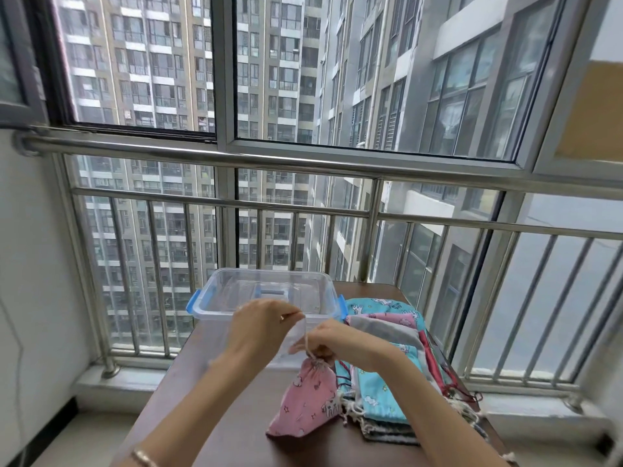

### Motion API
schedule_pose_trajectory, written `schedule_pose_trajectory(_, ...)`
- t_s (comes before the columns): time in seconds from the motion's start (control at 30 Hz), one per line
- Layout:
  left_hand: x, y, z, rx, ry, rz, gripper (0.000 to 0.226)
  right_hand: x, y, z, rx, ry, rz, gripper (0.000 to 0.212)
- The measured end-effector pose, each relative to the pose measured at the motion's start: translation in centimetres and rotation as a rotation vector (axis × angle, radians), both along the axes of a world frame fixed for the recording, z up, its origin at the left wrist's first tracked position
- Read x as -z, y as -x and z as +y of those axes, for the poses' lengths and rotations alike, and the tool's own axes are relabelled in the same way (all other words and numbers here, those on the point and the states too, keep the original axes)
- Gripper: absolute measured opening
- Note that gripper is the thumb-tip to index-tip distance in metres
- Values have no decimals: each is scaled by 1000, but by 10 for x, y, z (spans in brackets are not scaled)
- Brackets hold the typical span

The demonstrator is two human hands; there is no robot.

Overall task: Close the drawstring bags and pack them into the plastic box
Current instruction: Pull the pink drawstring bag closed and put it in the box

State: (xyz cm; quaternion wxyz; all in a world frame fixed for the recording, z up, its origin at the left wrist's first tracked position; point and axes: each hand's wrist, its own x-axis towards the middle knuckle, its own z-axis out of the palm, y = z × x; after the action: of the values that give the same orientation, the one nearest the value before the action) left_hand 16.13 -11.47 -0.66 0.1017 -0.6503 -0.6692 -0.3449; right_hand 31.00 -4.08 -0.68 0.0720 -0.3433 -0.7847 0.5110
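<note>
A pink drawstring bag [308,401] with white cartoon prints stands on the brown table [215,419], its neck gathered tight. My right hand [332,343] pinches that neck. My left hand [261,323] is raised above it and pinches the pale drawstring [306,332], which runs taut between the two hands. Behind my hands stands a clear plastic box [269,291] with blue latches, open at the top; nothing shows inside. A pile of flat drawstring bags [387,332], blue, pink and grey, lies to the right of the box.
A steel railing [303,210] and tall windows stand right behind the table's far edge. A white wall [30,264] runs along the left. Loose cord ends and tassels [462,404] trail from the pile near the table's right edge.
</note>
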Motion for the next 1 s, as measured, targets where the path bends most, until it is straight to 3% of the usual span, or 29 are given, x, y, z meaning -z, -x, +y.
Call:
schedule_pose_trajectory(0.1, 4, -8, 9, 136, 174, -471, 17, 0, -4, 1, -41, 50, 153, 22)
schedule_pose_trajectory(0.13, 7, -9, 11, 227, 244, -635, 15, 3, -6, 2, -12, 32, 195, 29)
schedule_pose_trajectory(0.23, 19, -7, 10, 435, 377, -967, 51, 9, -14, 5, 64, 37, 311, 33)
schedule_pose_trajectory(0.3, 25, -3, 7, 422, 346, -950, 59, 10, -19, 6, 72, 57, 362, 23)
schedule_pose_trajectory(0.43, 30, 1, 3, 429, 300, -915, 35, 16, -20, 7, 121, 19, 401, 21)
schedule_pose_trajectory(0.53, 30, 12, -2, 414, 318, -771, 24, 19, -20, 7, 163, -30, 400, 23)
schedule_pose_trajectory(0.73, 21, 40, -10, 381, 579, -471, 30, 14, -25, 6, 126, -38, 449, 24)
schedule_pose_trajectory(1.0, 27, 3, 0, 476, 395, -884, 13, 14, -18, 3, 127, 37, 501, 16)
